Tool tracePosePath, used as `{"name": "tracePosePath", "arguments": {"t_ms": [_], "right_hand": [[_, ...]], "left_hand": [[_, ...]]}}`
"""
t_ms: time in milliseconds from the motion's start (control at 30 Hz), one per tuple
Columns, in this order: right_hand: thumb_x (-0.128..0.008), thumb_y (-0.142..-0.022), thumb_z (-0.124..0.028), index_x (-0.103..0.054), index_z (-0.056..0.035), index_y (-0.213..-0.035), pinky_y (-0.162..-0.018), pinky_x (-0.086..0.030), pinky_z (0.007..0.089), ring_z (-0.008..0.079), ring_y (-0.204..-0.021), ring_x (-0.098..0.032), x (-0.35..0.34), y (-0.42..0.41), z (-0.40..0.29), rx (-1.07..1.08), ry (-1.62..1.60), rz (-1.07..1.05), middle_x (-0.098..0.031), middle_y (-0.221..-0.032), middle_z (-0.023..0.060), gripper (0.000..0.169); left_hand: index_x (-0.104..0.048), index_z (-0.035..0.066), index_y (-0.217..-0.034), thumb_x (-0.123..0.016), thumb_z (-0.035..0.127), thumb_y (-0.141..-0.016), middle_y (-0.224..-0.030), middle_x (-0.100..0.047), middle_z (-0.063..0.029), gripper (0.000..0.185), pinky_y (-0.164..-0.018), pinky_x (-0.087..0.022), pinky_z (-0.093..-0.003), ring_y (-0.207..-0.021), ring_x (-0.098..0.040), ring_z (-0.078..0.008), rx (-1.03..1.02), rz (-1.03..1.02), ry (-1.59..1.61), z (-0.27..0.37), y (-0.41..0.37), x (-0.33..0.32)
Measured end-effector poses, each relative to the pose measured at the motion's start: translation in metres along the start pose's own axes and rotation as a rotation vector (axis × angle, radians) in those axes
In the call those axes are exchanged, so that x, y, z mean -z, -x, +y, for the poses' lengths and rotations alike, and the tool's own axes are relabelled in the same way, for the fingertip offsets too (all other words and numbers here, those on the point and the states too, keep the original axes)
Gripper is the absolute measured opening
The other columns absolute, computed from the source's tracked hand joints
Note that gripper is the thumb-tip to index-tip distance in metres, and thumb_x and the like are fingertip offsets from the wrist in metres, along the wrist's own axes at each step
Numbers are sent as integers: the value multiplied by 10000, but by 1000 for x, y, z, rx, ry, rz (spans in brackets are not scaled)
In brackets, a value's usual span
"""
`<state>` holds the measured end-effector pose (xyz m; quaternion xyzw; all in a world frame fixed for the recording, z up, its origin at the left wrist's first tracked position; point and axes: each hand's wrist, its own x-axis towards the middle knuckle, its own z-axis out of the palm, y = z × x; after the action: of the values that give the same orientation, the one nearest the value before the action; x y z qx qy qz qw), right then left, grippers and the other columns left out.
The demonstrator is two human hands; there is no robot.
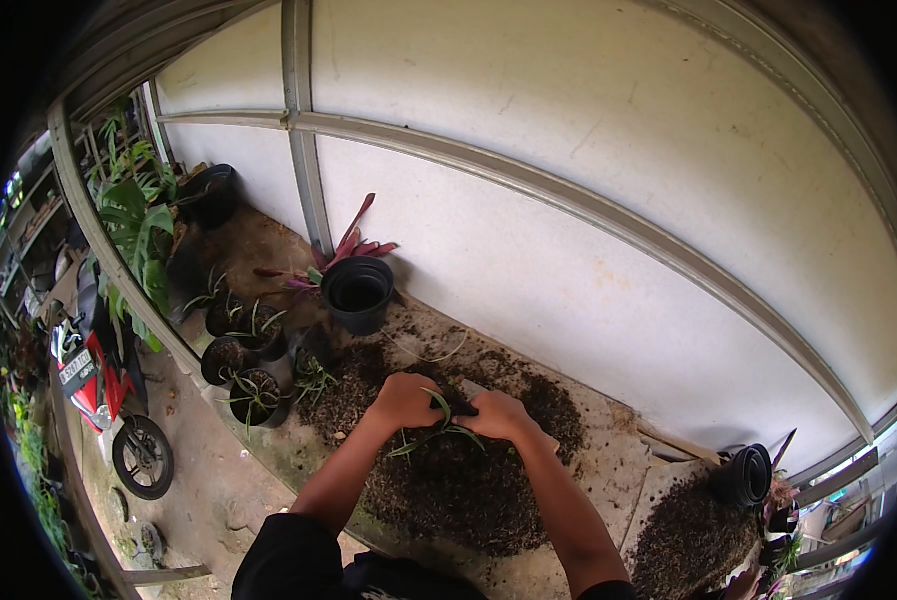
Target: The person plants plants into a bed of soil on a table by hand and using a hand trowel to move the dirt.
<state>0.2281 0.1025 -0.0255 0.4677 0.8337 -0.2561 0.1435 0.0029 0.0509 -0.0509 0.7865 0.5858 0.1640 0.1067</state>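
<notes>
My left hand (411, 401) and my right hand (497, 415) are close together over a heap of dark potting soil (456, 495). Between them is a small dark nursery pot or bag (460, 406), its rim pinched by the fingers of both hands. A spider-plant-like seedling (442, 431) with narrow green leaves sticks out between the hands, its leaves drooping over the soil. A pale flat tool or board lies partly beneath my right hand; its kind cannot be told. The roots are hidden.
Several potted seedlings (259, 397) stand left of the soil, with loose seedlings (315, 380) beside them. Stacked black pots (358, 294) stand by the white wall panel (493, 225). More black pots (745, 474) and a second soil heap (688, 525) are at right. A red motorcycle (96, 382) is parked at left.
</notes>
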Motion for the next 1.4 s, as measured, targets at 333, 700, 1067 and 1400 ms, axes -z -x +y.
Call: {"name": "tracePosePath", "arguments": {"t_ms": [333,700,1067,1400], "right_hand": [[-625,-977,-633,-771,-129,-1120,-885,-586,503,341,-1024,-718,-8,38,77,-177,-151,310,-762,-1071,135,544],[-751,-943,-324,-622,-147,-1325,-915,-542,551,366,-1089,-682,-28,41,105,-305,-52,274,-691,-1193,141,441],[-744,-937,-239,-593,-205,-1272,-941,-504,616,342,-1147,-653,-44,19,155,-338,239,554,-679,-1208,85,369],[-742,-896,-427,-591,-242,-1245,-765,-575,511,360,-918,-703,-35,29,113,-299,49,229,-714,-966,74,423]], "left_hand": [[-840,151,-1044,-759,497,-865,-1104,-786,-75,398,-813,-627,-448,-972,-749,-304,122,-52,7,4,-2,-11],[-793,123,-1121,-754,410,-901,-1059,-739,-127,364,-819,-591,-480,-952,-726,-357,110,69,157,22,22,21],[-757,193,-1213,-748,260,-883,-1017,-679,-97,337,-766,-581,-481,-874,-714,-366,263,240,357,32,56,7],[-769,159,-1184,-748,245,-894,-1061,-683,-123,303,-764,-574,-479,-880,-712,-370,294,166,361,30,47,10]]}}
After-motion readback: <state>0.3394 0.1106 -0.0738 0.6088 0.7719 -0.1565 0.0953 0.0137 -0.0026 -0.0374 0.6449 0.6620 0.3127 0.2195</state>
